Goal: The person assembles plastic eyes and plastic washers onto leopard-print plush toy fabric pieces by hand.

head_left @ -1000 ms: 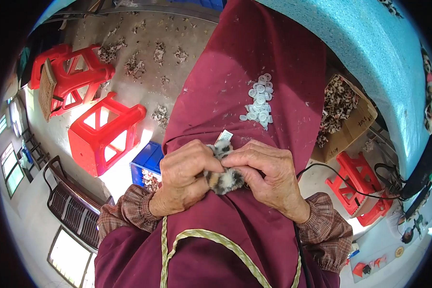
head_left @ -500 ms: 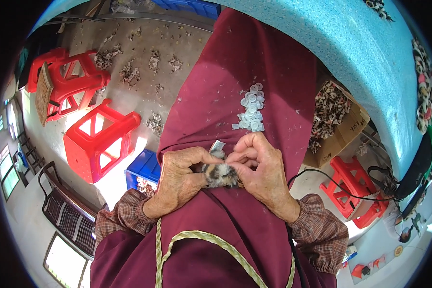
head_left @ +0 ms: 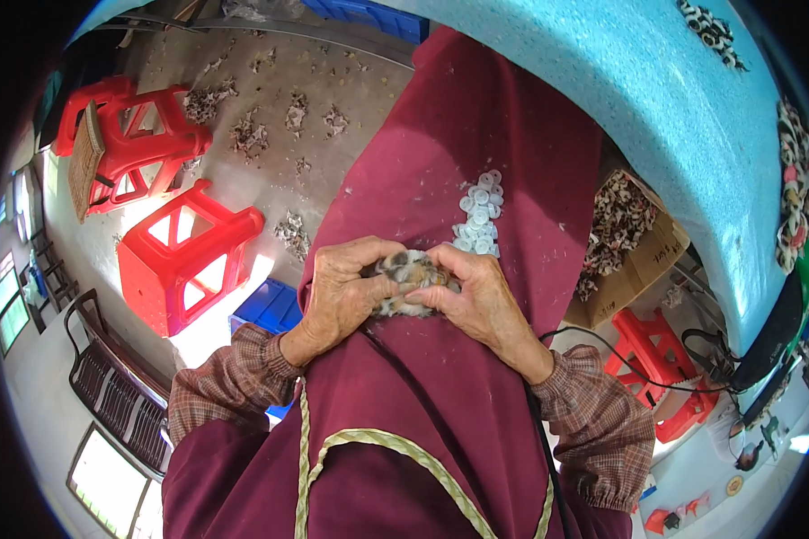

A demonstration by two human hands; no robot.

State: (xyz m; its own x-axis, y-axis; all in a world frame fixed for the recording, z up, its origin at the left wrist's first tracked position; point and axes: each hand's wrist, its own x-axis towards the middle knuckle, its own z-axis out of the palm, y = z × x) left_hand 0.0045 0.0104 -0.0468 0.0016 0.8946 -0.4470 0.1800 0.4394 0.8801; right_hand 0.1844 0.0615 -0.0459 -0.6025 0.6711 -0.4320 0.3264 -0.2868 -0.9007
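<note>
Over the maroon apron, left hand and right hand are both closed around one mottled furry piece.

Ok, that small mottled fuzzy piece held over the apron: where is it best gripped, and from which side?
The fuzzy piece is pinched between both hands, left hand and right hand covering its ends. Only the top middle shows, so a pinch there from above, the side away from the maroon apron, looks best. It seems soft, so a light grip should do.
</note>
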